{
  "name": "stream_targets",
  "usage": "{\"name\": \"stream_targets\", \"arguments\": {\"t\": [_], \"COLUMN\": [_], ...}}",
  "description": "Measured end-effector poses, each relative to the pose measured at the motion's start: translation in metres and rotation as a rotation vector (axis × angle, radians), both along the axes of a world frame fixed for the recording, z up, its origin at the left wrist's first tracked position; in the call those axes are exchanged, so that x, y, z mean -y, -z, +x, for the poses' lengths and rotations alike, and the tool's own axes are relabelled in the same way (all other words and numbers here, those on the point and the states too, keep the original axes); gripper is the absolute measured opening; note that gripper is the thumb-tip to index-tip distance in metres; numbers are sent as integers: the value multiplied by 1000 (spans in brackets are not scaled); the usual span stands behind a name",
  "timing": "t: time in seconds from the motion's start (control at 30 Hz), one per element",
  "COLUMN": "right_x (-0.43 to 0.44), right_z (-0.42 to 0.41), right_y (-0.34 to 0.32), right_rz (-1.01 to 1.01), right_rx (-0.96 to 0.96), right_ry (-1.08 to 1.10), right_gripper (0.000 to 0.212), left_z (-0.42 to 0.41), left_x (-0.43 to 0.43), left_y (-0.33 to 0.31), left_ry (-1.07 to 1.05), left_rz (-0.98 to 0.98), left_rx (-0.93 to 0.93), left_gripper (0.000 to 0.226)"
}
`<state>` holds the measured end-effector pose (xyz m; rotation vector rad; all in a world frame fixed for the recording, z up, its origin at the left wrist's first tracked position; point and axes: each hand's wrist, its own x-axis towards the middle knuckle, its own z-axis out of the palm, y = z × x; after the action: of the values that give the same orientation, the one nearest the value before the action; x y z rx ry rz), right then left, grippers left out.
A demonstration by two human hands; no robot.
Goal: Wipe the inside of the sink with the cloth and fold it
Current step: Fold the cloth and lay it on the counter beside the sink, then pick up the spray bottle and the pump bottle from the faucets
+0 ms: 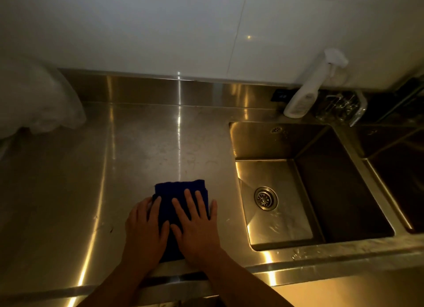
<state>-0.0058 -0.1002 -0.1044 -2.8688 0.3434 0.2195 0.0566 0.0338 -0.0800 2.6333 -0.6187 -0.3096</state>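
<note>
Folding step: left hand (pixel 143 226) and right hand (pixel 197 224) flat, unclenched, pressing blue cloth (pixel 181 192) onto tabletop (pixel 137 146); sink (pixel 286 146) to right. Next: likely smooth, release.

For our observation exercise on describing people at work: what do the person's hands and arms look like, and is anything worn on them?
Both arms are bare as far as the frame shows: no sleeves, gloves, watch or rings visible on the left hand or right hand. The dim light hides finer detail.
</note>
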Motion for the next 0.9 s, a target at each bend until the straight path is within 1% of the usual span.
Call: {"name": "stream_targets", "arguments": {"t": [0.13,0.23,0.27,0.33,0.37,0.5,0.67,0.77,0.9], "right_x": [29,85,108,156,181,286,402,452,486], "right_z": [-16,-41,-49,-65,-74,-111,-158,-174,-183], "right_y": [-16,-27,-30,-36,-41,-62,-93,-106,-112], "right_rz": [-4,-17,6,-1,-15,-12,5,43,82], "right_rx": [65,72,56,46,46,49,64,44,34], "right_ry": [80,188,219,279,309,393,498,577,670], "right_gripper": [65,65,64,62,60,56,45,42,40], "left_z": [6,6,4,-1,-5,-26,-52,-63,-60], "left_x": [24,62,77,112,131,212,296,329,351], "left_y": [-15,-36,-43,-53,-57,-66,-83,-90,-93], "left_ry": [19,41,49,50,52,58,59,106,167], "left_rz": [36,-4,-25,-85,-108,-114,-196,-203,-204], "left_rx": [54,83,94,106,100,85,-22,-50,-53], "left_gripper": [61,61,59,44,39,40,33,29,25]}}
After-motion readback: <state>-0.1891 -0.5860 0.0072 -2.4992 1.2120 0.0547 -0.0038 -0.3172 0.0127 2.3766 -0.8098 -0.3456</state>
